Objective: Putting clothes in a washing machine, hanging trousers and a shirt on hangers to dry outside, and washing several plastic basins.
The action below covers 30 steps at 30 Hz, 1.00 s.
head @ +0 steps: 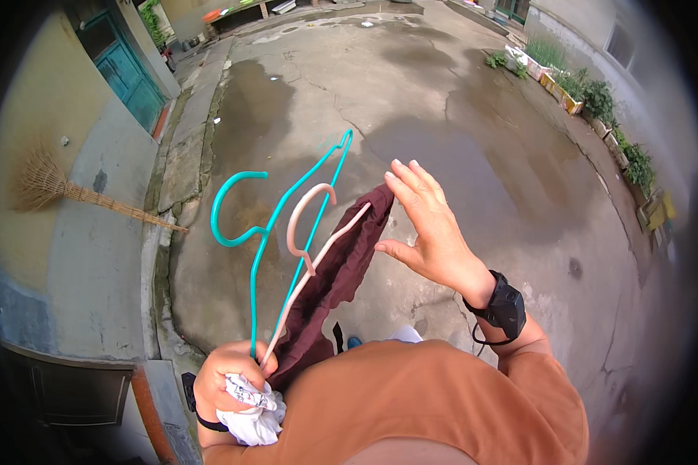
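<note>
My left hand (232,372) grips the near ends of a teal clothes hanger (273,221) and a pink clothes hanger (326,247). A bunched white printed cloth (256,412) is held in that same fist. Dark maroon fabric (331,279), seemingly a garment, hangs along the pink hanger, whose far end lies against it. Beside the fabric's far corner, my right hand (427,226) is raised with its fingers extended and thumb apart. Its fingertips are at or just by the cloth; whether they touch it I cannot tell. Both hangers' hooks point left.
A twig broom (93,195) leans at the left wall, near a teal door (122,70). Wet patches mark the cracked concrete yard (407,279). Planter boxes (561,96) with green plants line the right wall. A raised concrete edge (163,273) runs along the left.
</note>
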{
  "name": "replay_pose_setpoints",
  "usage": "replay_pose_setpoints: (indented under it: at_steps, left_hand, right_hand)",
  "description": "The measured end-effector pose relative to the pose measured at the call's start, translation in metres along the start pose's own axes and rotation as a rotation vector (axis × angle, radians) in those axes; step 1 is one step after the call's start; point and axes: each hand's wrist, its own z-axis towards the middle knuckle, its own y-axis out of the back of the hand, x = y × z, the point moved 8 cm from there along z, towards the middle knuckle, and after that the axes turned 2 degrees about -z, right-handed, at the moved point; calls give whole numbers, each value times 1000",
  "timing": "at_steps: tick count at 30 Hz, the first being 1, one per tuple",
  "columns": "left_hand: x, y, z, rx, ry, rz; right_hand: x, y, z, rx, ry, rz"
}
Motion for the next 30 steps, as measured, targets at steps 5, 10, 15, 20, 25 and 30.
replay_pose_setpoints:
  at_steps: [5,10,15,20,25,30]
  left_hand:
    - [24,60,128,312,-1,-95]
    - [42,128,251,310,-22,-112]
    - [42,201,350,164,-77,-86]
    - [59,277,439,170,-57,-61]
    - [77,380,547,184,-139,-49]
    - [75,499,666,-290,-424,-242]
  right_hand:
    - [-106,-12,75,75,19,-36]
    - [-220,-35,153,107,70,156]
    - [-308,-50,258,33,142,44]
    - [-395,-95,337,-26,177,75]
    - [-469,-100,410,-120,166,13]
    - [-561,-81,464,-224,-58,-139]
